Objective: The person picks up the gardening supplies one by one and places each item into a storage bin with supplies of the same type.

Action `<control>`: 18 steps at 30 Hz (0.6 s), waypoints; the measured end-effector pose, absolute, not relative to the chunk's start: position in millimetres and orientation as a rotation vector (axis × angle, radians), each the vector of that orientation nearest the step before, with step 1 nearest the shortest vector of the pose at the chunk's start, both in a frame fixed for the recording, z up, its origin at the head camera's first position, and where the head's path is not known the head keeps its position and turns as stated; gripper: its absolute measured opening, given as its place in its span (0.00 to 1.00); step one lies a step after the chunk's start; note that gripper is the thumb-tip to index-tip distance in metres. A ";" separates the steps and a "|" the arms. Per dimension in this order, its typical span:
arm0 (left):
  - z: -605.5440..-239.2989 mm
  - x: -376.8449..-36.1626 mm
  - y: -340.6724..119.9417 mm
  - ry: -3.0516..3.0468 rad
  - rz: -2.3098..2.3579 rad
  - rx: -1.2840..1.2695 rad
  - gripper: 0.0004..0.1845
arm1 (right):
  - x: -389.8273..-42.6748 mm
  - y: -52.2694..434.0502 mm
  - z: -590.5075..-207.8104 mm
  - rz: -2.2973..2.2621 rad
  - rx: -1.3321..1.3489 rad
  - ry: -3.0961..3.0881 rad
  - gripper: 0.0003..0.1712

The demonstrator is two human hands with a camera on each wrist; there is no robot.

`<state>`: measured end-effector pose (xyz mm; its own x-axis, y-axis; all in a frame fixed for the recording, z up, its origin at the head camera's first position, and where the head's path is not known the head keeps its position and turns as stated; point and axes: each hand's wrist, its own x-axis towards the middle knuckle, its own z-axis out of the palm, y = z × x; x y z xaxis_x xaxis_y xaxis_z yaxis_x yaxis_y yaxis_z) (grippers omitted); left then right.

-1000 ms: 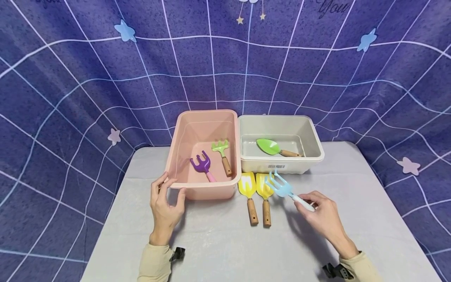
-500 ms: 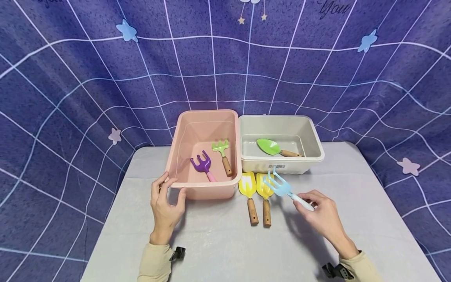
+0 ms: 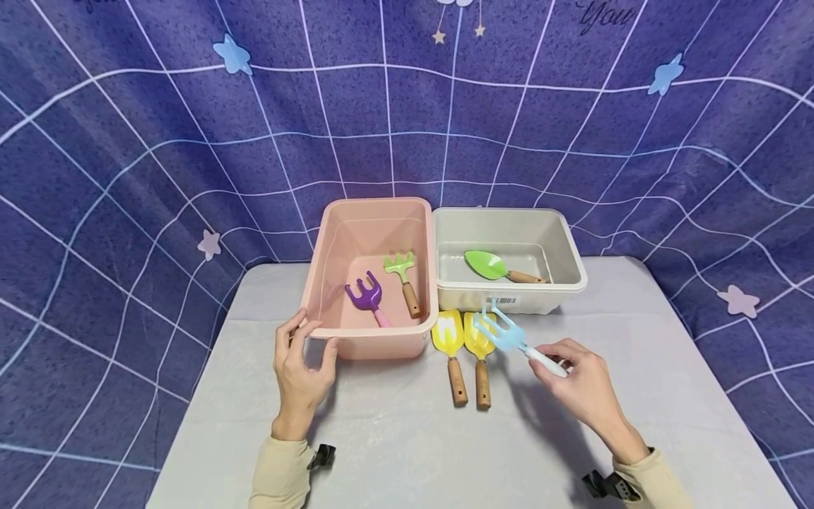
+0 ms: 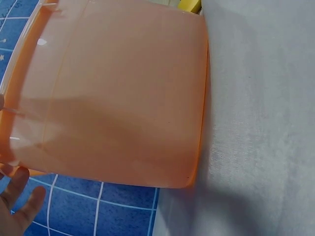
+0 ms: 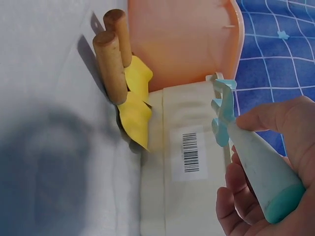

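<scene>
- Holding the light blue fork (image 3: 502, 331) by its pale handle, the right hand (image 3: 581, 385) has its fingers and thumb curled round the grip, and the prongs ride in the air above the two yellow spades (image 3: 463, 336), just in front of the grey bin (image 3: 509, 291).
- Steadying looks like the job of the left hand (image 3: 299, 367): its thumb and fingers pinch the front left corner of the pink bin (image 3: 375, 339), which sits toward the table's far edge, touching the grey bin along one side.
- Judged from the tool's lean, a lift well above the rim is what the move calls for, since the prongs point toward the bins and could catch on either lip.
- Inside the pink bin lie a purple fork (image 3: 365, 297) and a green rake (image 3: 402, 279), both toward the front right; the back left floor is bare, so a drop there would likely avoid a clatter.
- A green trowel (image 3: 492, 267) lies across the grey bin's floor.
- Keeping the grip near the handle's end, as the right wrist view shows it, gives reach but less control; a slow tilt would be wise.
- Room for moving: the table (image 3: 394, 452) is open along its near edge and toward the right corner; the yellow spades' wooden handles point at the near edge, between the hands.
</scene>
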<state>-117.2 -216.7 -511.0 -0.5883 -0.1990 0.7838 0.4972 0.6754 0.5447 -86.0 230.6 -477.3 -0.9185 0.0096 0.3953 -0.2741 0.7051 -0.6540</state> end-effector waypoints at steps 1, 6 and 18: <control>-510.8 -117.4 -216.6 -1.983 -0.970 -0.232 0.21 | -86.3 230.6 -476.8 1.063 0.208 -2.543 0.10; -510.4 -117.6 -216.3 -1.978 -0.970 -0.234 0.20 | -87.7 230.5 -474.9 1.064 0.217 -2.543 0.10; -510.8 -118.3 -215.7 -1.970 -0.964 -0.232 0.20 | -87.8 228.5 -470.1 1.093 0.239 -2.523 0.11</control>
<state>-118.3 -215.7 -510.8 -0.5751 -0.2022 0.7927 0.5019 0.6779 0.5371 -87.8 228.5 -470.1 -0.9136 -0.0049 0.4065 -0.3000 0.6831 -0.6659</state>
